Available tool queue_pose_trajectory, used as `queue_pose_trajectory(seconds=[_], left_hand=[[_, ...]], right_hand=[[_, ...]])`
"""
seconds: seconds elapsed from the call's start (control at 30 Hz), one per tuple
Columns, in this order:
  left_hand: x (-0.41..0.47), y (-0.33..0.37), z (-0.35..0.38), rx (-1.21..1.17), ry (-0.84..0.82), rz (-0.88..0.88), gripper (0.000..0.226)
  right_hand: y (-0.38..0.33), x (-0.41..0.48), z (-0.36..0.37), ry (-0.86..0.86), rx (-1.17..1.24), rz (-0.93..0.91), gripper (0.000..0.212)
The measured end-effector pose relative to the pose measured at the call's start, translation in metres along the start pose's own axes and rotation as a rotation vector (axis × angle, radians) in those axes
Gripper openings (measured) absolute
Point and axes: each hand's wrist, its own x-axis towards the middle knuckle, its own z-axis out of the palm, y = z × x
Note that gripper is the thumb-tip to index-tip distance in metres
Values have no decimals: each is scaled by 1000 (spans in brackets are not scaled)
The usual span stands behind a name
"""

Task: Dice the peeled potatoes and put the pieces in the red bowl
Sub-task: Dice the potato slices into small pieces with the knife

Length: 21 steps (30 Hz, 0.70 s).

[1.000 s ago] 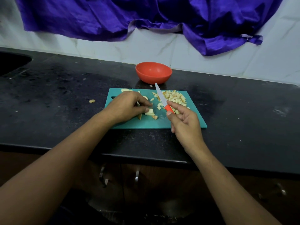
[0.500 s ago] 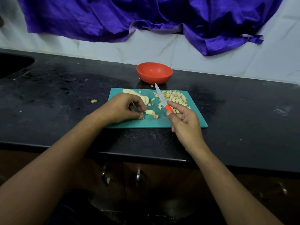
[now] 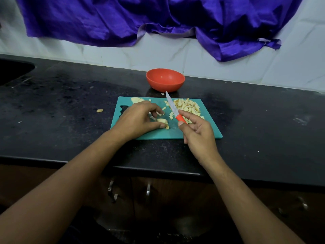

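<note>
A teal cutting board lies on the black counter. Behind it stands the red bowl, with no potato visible inside. A heap of diced potato covers the board's far right part. My left hand rests on the board's left half, thumb and fingers holding a small stack of potato slices. A larger potato piece lies at the board's far left corner, partly hidden by that hand. My right hand grips the knife by its orange handle, blade raised and pointing toward the bowl.
One stray potato bit lies on the counter left of the board. A dark sink sits at the far left. Purple cloth hangs over the white tiled wall. Cabinet handles show below the counter edge.
My left hand has shifted slightly and spread its fingers around the potato slices near the board's middle. The knife hand has stayed almost in place.
</note>
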Motion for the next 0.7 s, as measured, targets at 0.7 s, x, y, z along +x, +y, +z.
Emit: queue_pose_trajectory(seconds=[0.7], left_hand=[[-4,9,11,181,66,-81,27]], right_hand=[[-4,1,5,-33,-341,-10,40]])
